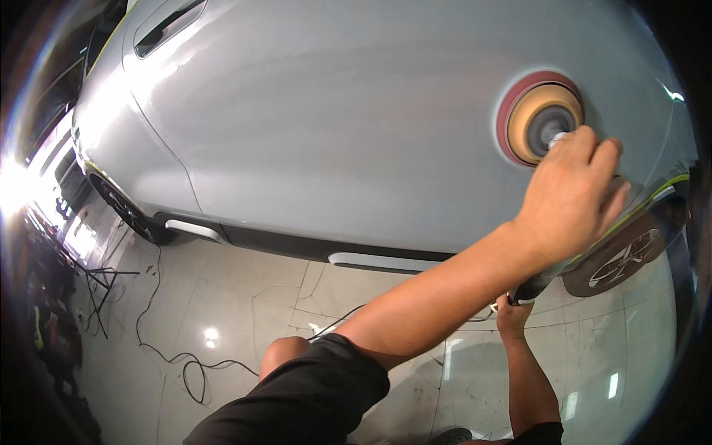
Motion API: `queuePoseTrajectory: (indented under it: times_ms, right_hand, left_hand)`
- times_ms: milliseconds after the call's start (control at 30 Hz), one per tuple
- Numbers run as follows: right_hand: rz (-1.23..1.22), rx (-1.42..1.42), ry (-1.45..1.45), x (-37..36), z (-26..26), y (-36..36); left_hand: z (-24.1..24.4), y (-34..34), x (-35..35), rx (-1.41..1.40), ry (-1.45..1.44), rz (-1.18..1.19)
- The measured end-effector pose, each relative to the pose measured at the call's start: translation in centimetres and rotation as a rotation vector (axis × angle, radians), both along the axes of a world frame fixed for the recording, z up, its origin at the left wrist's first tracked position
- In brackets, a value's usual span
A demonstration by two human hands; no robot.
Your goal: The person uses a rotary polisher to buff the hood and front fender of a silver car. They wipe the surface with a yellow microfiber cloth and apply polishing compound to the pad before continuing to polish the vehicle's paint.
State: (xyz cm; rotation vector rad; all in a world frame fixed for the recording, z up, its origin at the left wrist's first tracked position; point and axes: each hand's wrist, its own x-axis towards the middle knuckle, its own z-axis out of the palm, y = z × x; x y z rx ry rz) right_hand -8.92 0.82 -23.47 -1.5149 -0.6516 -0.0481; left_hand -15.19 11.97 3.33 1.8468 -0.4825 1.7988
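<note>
My left hand grips the head end of a rotary polisher, its fingers curled over the top, close behind the pad. The polisher's round buffing pad, reddish at the rim with a yellow backing, lies against the grey door panel of a car near its rear wheel. Lower down, my right hand is wrapped round the dark rear end of the polisher. My left forearm and hand cover most of the tool's body.
A black power cord snakes and loops over the tiled floor. A dark stand with thin legs is at the left. The car's dark sill with silver trim runs above the floor, between the front wheel and the rear wheel.
</note>
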Motion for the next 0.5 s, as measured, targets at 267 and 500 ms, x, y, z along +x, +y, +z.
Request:
queuePoseTrajectory:
  times_ms: [267, 500]
  right_hand:
    - [0.113, 0.184, -0.098, -9.8, -2.6, 11.5]
    - [0.404, -0.080, -0.155, -20.3, -3.0, 24.2]
  left_hand:
    - [-0.8, 7.7, -8.6, 0.076, 0.105, 0.123]
    - [-1.5, 23.2, -25.2, 0.104, 0.072, 0.516]
